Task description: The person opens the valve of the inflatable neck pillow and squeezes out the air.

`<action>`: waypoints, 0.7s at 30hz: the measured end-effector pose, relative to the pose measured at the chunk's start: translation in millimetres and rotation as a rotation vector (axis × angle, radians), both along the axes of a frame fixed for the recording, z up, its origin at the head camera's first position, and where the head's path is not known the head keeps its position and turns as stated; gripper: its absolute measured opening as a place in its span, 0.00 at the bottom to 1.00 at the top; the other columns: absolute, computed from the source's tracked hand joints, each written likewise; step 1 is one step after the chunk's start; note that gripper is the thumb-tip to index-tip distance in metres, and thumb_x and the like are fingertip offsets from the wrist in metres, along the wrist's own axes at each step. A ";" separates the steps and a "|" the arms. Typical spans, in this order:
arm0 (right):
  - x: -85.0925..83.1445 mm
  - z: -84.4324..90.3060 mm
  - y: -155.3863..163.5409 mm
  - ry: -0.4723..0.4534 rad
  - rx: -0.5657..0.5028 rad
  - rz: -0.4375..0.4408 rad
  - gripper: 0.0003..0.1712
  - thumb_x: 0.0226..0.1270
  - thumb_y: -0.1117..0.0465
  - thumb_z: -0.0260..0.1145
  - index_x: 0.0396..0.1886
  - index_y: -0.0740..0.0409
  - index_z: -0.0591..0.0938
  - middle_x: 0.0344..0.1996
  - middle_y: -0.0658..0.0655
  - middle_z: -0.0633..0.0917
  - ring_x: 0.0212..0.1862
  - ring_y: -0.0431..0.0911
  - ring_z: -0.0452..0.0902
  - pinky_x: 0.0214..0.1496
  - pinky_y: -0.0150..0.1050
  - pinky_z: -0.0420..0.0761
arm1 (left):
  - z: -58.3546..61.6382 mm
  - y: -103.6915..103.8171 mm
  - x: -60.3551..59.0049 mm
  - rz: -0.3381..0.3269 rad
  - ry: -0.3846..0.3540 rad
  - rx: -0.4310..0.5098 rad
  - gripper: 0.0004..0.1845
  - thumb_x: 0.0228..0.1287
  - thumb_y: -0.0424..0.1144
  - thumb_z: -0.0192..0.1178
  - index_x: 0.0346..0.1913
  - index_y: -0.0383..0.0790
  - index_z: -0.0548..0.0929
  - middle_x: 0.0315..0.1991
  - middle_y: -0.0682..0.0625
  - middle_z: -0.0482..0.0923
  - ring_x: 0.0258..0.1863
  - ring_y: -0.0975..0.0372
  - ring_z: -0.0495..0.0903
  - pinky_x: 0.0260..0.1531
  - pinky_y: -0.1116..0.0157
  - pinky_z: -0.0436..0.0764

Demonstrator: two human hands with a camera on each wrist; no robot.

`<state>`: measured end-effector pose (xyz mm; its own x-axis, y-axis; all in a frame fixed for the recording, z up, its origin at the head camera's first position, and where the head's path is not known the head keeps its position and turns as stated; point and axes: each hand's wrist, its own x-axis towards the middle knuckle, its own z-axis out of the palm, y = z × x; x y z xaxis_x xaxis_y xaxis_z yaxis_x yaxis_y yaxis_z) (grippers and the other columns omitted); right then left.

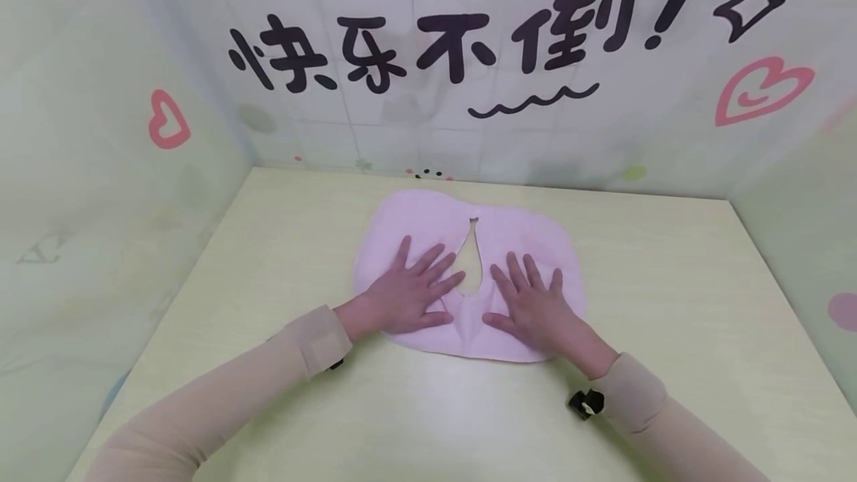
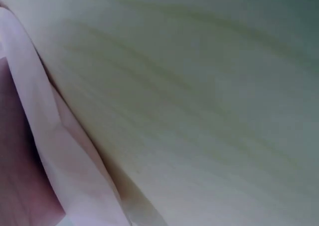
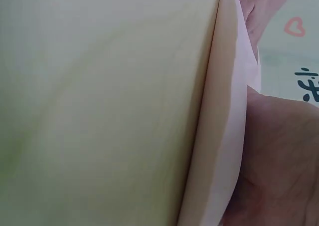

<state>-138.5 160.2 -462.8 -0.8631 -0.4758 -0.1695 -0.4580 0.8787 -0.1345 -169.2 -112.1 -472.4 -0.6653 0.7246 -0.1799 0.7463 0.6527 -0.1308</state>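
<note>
on the pale bench [image 1: 669, 303], left hand [image 1: 408, 296] and right hand [image 1: 535, 307] press flat, fingers spread, on a pink cloth [image 1: 428, 218], which could bunch or slide if they push unevenly.

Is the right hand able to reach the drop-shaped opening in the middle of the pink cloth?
Probably yes. The right hand lies flat on the pink cloth, just beside the opening, and nothing lies between them. The left hand rests on the other side.
</note>
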 end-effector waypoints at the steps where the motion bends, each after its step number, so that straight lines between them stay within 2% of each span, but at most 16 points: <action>1: 0.1 -0.4 0.3 0.001 0.004 0.001 0.51 0.76 0.30 0.52 0.83 0.59 0.55 0.80 0.69 0.48 0.79 0.69 0.41 0.65 0.82 0.47 | -0.3 0.0 0.3 -0.002 0.009 -0.002 0.42 0.75 0.73 0.30 0.84 0.57 0.48 0.84 0.48 0.38 0.82 0.50 0.31 0.70 0.32 0.29; 9: -4.2 1.5 3.9 -0.008 0.007 0.009 0.50 0.77 0.31 0.50 0.83 0.59 0.54 0.80 0.69 0.49 0.79 0.69 0.42 0.65 0.81 0.50 | 1.5 3.2 -1.5 -0.013 0.012 -0.016 0.41 0.76 0.72 0.30 0.84 0.57 0.49 0.84 0.48 0.38 0.82 0.50 0.33 0.70 0.32 0.30; 14: -1.9 8.5 2.0 0.014 -0.046 0.011 0.51 0.77 0.31 0.51 0.83 0.60 0.53 0.80 0.69 0.49 0.79 0.68 0.43 0.68 0.80 0.49 | 8.2 9.2 -1.2 0.006 -0.012 0.057 0.42 0.76 0.72 0.32 0.84 0.55 0.47 0.84 0.47 0.37 0.82 0.49 0.30 0.69 0.32 0.27; 17: 5.5 9.8 -4.1 0.058 -0.074 0.043 0.53 0.76 0.31 0.52 0.83 0.62 0.50 0.81 0.69 0.49 0.80 0.67 0.43 0.68 0.78 0.50 | 13.2 13.3 5.1 -0.010 -0.015 0.106 0.43 0.76 0.71 0.34 0.84 0.52 0.45 0.84 0.47 0.33 0.81 0.50 0.25 0.69 0.34 0.24; 21: 19.1 6.9 -12.7 0.073 -0.081 0.092 0.56 0.75 0.31 0.53 0.83 0.65 0.48 0.80 0.70 0.49 0.80 0.67 0.43 0.68 0.79 0.51 | 16.8 18.0 21.4 -0.078 -0.030 0.110 0.46 0.75 0.72 0.33 0.84 0.47 0.42 0.84 0.47 0.32 0.81 0.52 0.24 0.70 0.35 0.24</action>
